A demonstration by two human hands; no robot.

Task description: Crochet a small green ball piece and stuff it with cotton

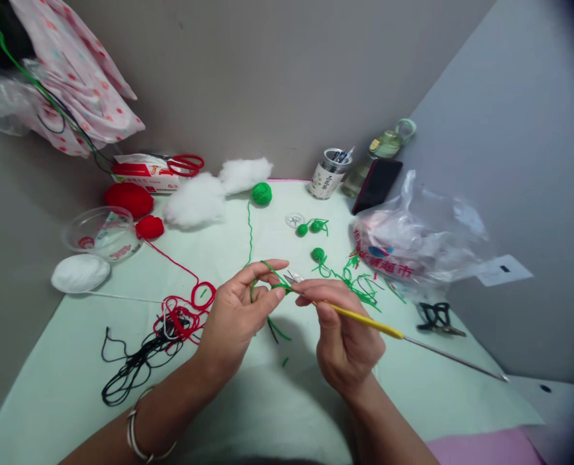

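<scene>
My left hand (241, 307) pinches green yarn (250, 236) between thumb and fingers, with a strand looped over the raised index finger. That strand runs back to a small green ball of yarn (261, 194). My right hand (347, 332) grips a crochet hook (364, 318) with a yellow handle and a long metal shaft pointing to the lower right. The hook's working tip meets the green yarn at my left fingertips, where fingers partly hide it. Small green crocheted balls (318, 254) with loose tails lie beyond my right hand.
Left: tangled black cord (141, 368), red yarn (202, 294), a white yarn ball (81, 272), a clear plastic bowl (100, 236). Back: white stuffing (197, 201), red scissors (186, 165), a pen tin (329, 174). Right: a phone (378, 186), a plastic bag (422, 236), a black claw clip (436, 318).
</scene>
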